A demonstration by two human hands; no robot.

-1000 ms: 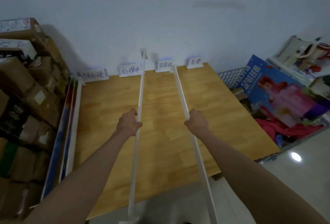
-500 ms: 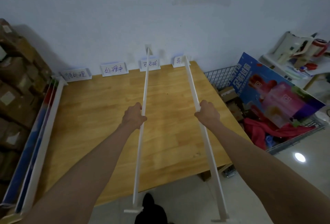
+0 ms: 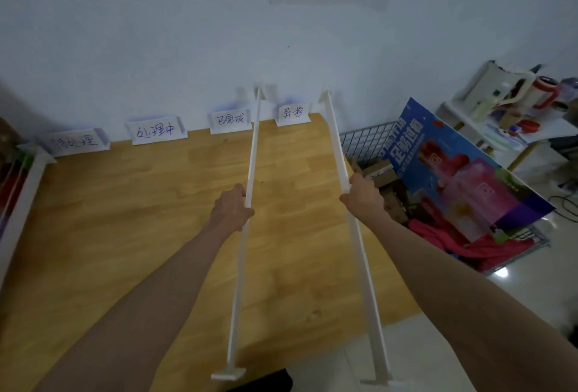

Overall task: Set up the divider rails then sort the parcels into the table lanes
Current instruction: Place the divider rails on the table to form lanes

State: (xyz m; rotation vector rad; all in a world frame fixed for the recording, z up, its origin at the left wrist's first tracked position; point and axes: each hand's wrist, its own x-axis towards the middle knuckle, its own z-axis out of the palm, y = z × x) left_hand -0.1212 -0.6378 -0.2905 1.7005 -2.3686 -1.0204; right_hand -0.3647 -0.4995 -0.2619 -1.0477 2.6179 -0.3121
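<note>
Two long white divider rails run from near me toward the wall over the wooden table (image 3: 131, 222). My left hand (image 3: 232, 207) is closed around the left rail (image 3: 252, 154) at its middle. My right hand (image 3: 362, 196) grips the right rail (image 3: 336, 141), which lies along the table's right edge. Both rails have small flat feet at their ends and look lifted off the tabletop. Several handwritten paper lane labels (image 3: 156, 132) stand along the wall edge. Another white rail (image 3: 23, 191) lies at the table's left edge.
A wire basket (image 3: 359, 139) with cardboard parcels (image 3: 380, 174), red cloth and a large blue poster (image 3: 463, 172) stands right of the table. Behind it is a small white table with tape dispensers (image 3: 513, 91). Stacked items show at the far left.
Both rails have shifted to the right across the table with my hands; the right rail now sits near the table's right edge. The view has also turned right.
</note>
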